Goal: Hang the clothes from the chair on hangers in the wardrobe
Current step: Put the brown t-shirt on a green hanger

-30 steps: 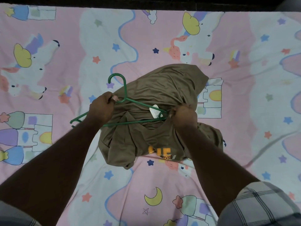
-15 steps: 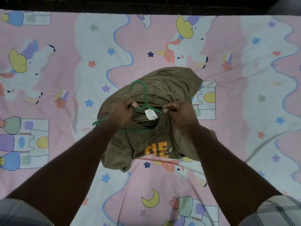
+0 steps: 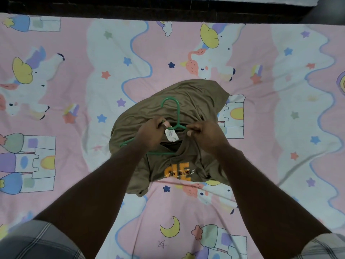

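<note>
A bed sheet (image 3: 78, 101) covers the bed, pink and white with wavy blue lines. It shows printed unicorns, small stars, castles and a yellow moon (image 3: 170, 228). Along the top edge runs a dark strip (image 3: 149, 8).

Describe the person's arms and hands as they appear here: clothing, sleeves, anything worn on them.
Both forearms are bare from above the elbow to the hands. The left hand and the right hand wear no gloves, and no rings, watch or bracelet show. At the bottom corners, short sleeves of a grey-and-white checked shirt cover the upper arms: the left sleeve and the right sleeve.
</note>
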The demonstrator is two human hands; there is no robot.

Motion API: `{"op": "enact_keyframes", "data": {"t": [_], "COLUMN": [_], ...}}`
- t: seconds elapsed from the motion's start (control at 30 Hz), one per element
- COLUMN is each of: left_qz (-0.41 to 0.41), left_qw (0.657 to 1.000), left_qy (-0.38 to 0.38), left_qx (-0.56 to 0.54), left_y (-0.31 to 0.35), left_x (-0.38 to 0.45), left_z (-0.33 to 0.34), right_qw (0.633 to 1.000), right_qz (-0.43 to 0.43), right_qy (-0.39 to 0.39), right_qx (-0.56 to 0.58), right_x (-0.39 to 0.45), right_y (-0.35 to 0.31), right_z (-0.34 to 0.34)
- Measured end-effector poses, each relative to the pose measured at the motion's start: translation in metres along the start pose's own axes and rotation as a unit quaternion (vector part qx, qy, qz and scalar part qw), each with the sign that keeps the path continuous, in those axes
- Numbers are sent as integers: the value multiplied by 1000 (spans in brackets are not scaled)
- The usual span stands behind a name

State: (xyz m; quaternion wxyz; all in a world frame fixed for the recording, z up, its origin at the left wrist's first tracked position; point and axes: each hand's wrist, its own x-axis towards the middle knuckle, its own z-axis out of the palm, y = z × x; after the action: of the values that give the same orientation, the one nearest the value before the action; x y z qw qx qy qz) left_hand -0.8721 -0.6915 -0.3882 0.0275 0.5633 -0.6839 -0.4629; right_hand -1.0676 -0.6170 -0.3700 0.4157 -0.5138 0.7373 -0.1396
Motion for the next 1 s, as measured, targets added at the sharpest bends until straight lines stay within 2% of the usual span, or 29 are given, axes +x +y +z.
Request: {"op": "enact_keyframes", "data": {"t": [0.1, 0.23, 0.3, 0.47, 0.6, 0.67, 0.73, 0.83, 1.0], "left_qz": [2, -17, -47, -167, -193, -190, -188, -187, -200], "left_qw": [999, 984, 976, 968, 967, 967, 967, 966, 952], "left_qy": [16, 164, 205, 183, 162, 167, 170, 171, 190], "left_qx": [-45, -64, -50, -38, -43, -36, -37, -53, -132], "left_y": [-3, -15, -18, -43, -56, -55, -55, -59, -76], "left_x": [-4, -18, -30, -43, -47, -48, -45, -40, -34], "left_z": [-3, -15, -18, -4, 6, 8, 8, 7, 3], "right_qw": [999, 998, 998, 993, 979, 981, 990, 992, 994], "right_qz": [15, 39, 45, 76, 93, 68, 28, -24, -41], "right_qy": [27, 41, 49, 63, 95, 115, 87, 29, -17], "right_qx": [8, -14, -23, -66, -155, -140, -107, -118, -103], "right_x": [-2, -1, 0, 8, 13, 15, 15, 11, 13], "right_y": [3, 16, 18, 37, 41, 33, 19, -5, -28], "right_z": [-7, -11, -11, -9, -2, 6, 19, 53, 96]}}
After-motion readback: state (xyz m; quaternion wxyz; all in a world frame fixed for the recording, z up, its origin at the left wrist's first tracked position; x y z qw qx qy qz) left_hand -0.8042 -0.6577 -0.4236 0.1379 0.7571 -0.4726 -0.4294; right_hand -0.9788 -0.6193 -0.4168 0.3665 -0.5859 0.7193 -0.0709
